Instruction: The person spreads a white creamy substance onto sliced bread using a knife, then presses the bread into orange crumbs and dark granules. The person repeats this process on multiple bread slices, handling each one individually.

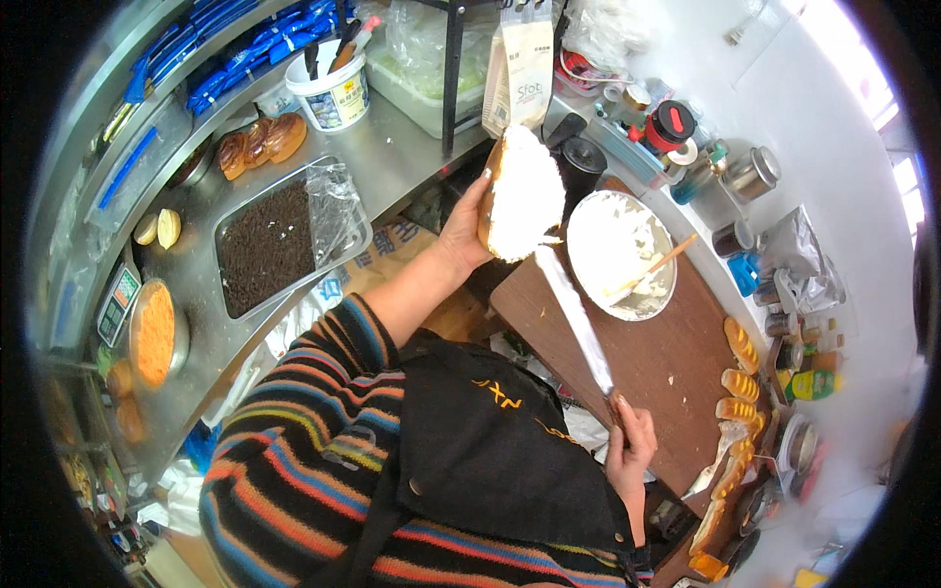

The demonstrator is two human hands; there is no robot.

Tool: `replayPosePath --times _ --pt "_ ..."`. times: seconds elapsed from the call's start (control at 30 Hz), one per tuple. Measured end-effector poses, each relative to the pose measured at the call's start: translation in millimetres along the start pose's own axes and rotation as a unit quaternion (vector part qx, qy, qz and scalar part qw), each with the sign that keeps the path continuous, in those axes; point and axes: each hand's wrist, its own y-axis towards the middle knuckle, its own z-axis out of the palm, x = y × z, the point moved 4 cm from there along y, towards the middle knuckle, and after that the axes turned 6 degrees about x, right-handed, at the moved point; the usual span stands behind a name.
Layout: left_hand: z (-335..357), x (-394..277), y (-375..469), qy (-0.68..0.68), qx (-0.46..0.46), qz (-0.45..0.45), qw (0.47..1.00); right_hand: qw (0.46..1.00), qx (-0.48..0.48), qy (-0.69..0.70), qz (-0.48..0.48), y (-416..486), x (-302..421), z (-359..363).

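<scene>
My left hand [464,228] holds up a piece of bread [523,195] whose broad face is covered with white cream. My right hand [631,441] grips the handle of a long spatula [577,320], its blade smeared with white. The blade's tip is close to the lower edge of the coated bread. Beside it a white bowl [665,298] of cream, with a wooden-handled tool [673,252] in it, rests on the brown board [662,360].
Bread rolls [739,345] line the board's right edge. On the steel counter [397,158] at left are a tray of dark crumbs [265,250], a braided loaf [261,143], a bowl of orange floss [156,334], a digital scale [117,305] and a tub of tools [328,95].
</scene>
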Motion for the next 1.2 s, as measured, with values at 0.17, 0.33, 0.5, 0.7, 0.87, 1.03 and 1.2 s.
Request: replayPosePath --times 0.17,0.33,0.5,0.7,0.87,1.03,1.2 --pt "20.7 8.6 -22.8 0.009 -0.019 -0.057 0.998 0.994 -0.083 -0.025 -0.065 17.0 2.8 -9.2" --pt "42.3 15.9 -48.4 0.073 -0.030 -0.102 0.992 0.978 -0.073 -0.120 -0.155 61.6 1.7 -3.6" --pt "43.9 14.8 -62.4 -0.016 0.035 -0.157 0.987 0.974 -0.065 -0.141 -0.163 78.3 -7.2 -10.4" --pt "33.5 10.9 -69.2 -0.042 0.055 -0.152 0.986 0.976 -0.111 -0.135 -0.133 92.3 -34.0 -12.9" --pt "21.3 1.6 -69.2 0.011 -0.013 -0.113 0.993 0.989 -0.094 0.085 -0.070 80.3 -58.8 -3.1" --pt "25.3 0.7 -65.1 0.002 0.006 -0.118 0.993 0.974 0.033 0.226 -0.007 71.5 -62.4 18.6" --pt "36.5 2.7 -60.5 0.005 0.025 -0.124 0.992 0.988 0.022 0.148 -0.039 76.0 -48.3 18.1"
